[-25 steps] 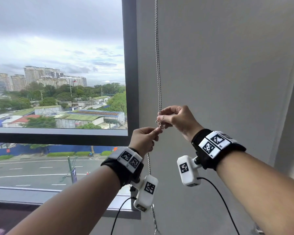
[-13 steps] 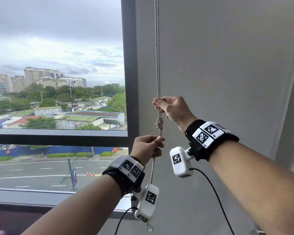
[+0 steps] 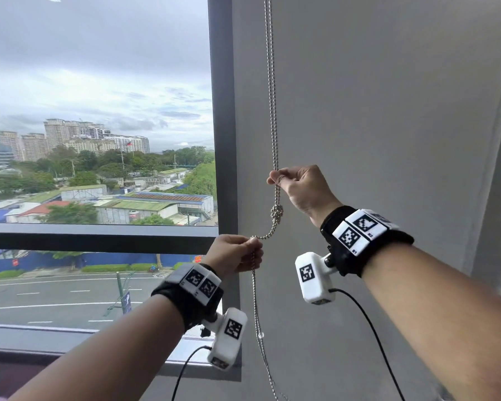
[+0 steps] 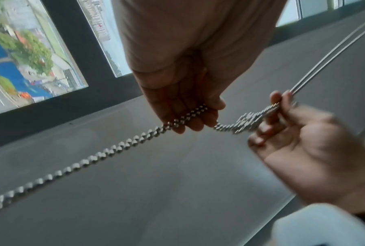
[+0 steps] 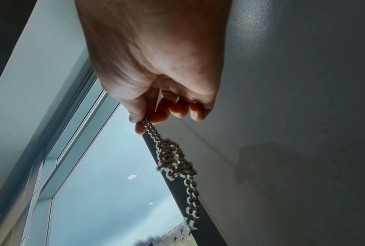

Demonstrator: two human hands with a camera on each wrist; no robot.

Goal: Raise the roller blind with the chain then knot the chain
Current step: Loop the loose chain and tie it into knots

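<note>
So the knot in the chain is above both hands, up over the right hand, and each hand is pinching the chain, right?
Not quite. The knot sits between the hands: below the right hand and above the left hand. The head view shows this. The rest is right: each hand is pinching the chain.

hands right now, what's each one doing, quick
Left hand: pinching the chain below the knot.
Right hand: pinching the chain above the knot.
</note>
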